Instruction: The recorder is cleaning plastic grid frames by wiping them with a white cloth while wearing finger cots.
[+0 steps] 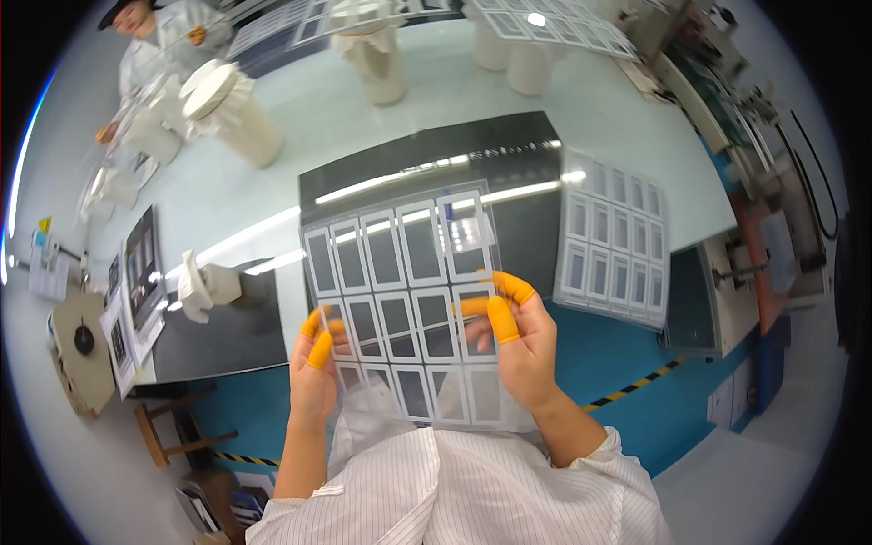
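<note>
White sheets (120,331) with dark prints lie loose at the left of the bench; on my remote view they look easy to sweep off if a forearm swings wide. Next, a small white pot (221,283) by a dark mat (232,341): likely to tip if the load drifts over it. Left hand (312,377): pinched nearly closed on the left edge of a clear tray (389,318), yellow-cotted thumb in front, fingers behind. That tray hangs between both hands, ahead of the shirt (436,490), its far part over a black mat (427,150). I can't tell whether its framed windows hold loose pieces; if they do, a steep tilt could slide them out. Its near edge sits close to the shirt and might snag there. Strip glare could hide a smudge or scratch from me. Right hand (527,354): also closed on the tray, at the right edge, fingers showing through behind; uneven squeezing between the two sides might flex or twist the sheet. Far right, a second windowed tray (613,243) seems to overhang the bench edge; a knocking elbow could drop it.
</note>
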The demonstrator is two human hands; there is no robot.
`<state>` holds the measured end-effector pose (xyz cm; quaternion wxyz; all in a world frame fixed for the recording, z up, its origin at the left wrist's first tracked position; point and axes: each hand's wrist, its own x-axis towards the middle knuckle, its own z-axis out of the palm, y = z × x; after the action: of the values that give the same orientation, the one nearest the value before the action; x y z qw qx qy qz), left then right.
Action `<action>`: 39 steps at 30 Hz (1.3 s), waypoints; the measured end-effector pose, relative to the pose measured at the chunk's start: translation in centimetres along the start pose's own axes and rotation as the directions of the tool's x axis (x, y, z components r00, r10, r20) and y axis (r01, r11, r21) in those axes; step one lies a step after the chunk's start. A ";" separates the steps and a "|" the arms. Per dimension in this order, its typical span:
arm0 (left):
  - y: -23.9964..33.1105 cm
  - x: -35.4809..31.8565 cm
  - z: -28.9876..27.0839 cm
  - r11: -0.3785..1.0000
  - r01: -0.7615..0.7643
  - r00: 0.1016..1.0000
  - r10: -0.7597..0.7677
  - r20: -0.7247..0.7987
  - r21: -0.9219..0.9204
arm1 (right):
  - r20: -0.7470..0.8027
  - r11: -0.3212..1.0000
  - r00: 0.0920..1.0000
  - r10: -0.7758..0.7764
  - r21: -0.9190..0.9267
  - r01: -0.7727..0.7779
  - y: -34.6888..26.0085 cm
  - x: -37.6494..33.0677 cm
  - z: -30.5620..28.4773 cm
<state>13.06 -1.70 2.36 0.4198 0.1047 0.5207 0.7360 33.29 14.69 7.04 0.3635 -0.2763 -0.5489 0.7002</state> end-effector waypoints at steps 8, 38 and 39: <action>8.5 -0.5 6.1 -0.088 -0.601 0.527 0.703 0.478 0.794 | 0.262 0.982 0.964 -0.055 -0.160 0.099 -0.9 -1.7 3.1; 8.5 5.6 8.3 -0.676 -0.665 0.029 0.399 0.916 0.316 | 0.253 0.821 0.950 -0.183 -0.493 0.289 -1.2 -2.2 4.0; 7.5 6.1 8.0 -0.680 -0.667 -0.048 0.446 0.894 0.304 | 0.187 0.860 0.974 -0.132 -0.467 0.206 -0.8 -2.2 3.9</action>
<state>10.16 7.43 10.52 -0.3743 0.7250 0.5062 0.2793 31.64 10.82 8.70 0.3011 -0.2560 -0.7538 0.5250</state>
